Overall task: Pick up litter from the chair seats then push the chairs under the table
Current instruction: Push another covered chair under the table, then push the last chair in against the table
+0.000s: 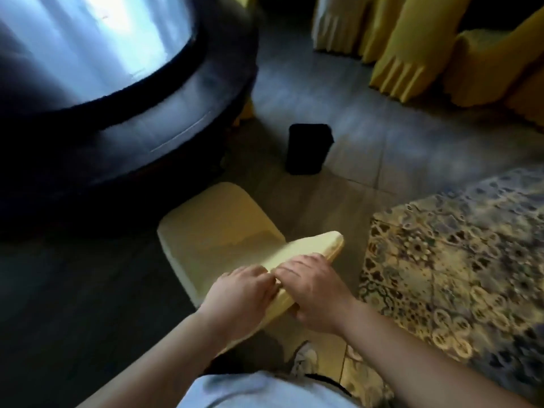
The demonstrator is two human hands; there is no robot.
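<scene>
Hands (276, 293) grip the chair (217, 228) backrest top, fingers curled over.

chairs, yellow-covered: 1 near (217, 231), about 3 far (394, 54) | table (88, 69): 1 | black bin (307, 151): 1 | hands: 2

whole view motion-blurred. bench (164, 119) cut off by top and left edges, its underside in darkness. chair (217, 231) legs hidden below seat; backrest top partly covered by both hands. covered chairs (412, 48) at top right cropped. bin (307, 151) contents not visible.
</scene>
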